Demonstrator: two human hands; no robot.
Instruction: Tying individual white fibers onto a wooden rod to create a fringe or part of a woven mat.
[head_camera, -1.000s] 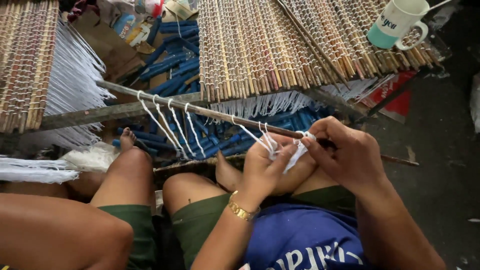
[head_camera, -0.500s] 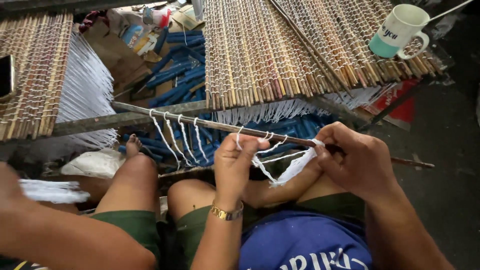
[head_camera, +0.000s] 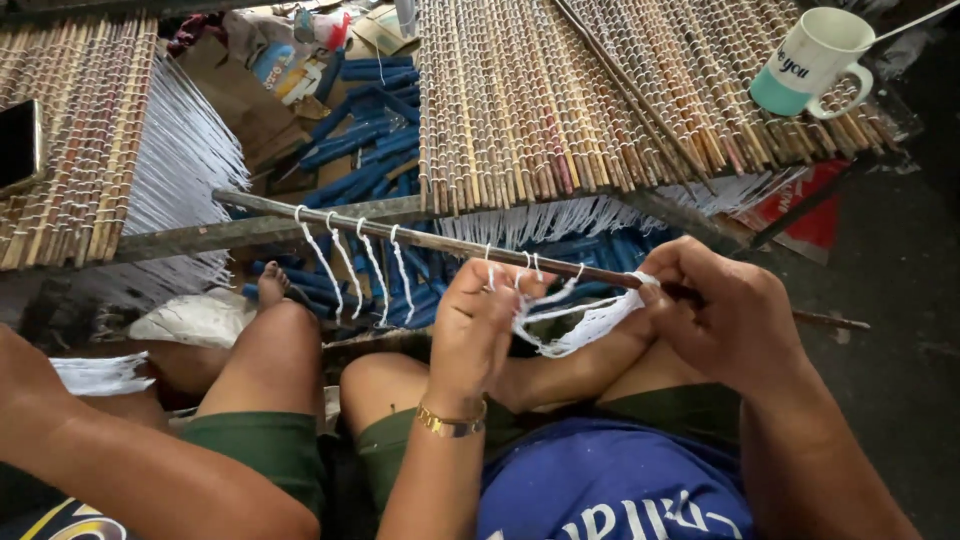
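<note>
A thin dark rod (head_camera: 440, 240) slants across in front of me, with white thread loops (head_camera: 350, 265) hanging from it. My left hand (head_camera: 478, 325) pinches the loops where they cross the rod's middle. Further right on the same rod, my right hand (head_camera: 728, 318) grips the rod together with a loose bunch of white thread (head_camera: 590, 325). Strands run taut from that bunch to my left fingers. Beyond the rod lies a woven bamboo-slat mat (head_camera: 560, 100) with a white fringe along its near edge.
A white and teal mug (head_camera: 810, 65) stands on the mat at the far right. A dark phone (head_camera: 20, 145) lies on a second mat (head_camera: 90, 140) at the left. Blue sticks (head_camera: 370, 150) lie under the frame. A co-worker's arm (head_camera: 130, 465) crosses the bottom left.
My left hand has left the thread bunch by my right hand and moved left and up to the rod, stretching strands between the hands. The view has shifted slightly.
</note>
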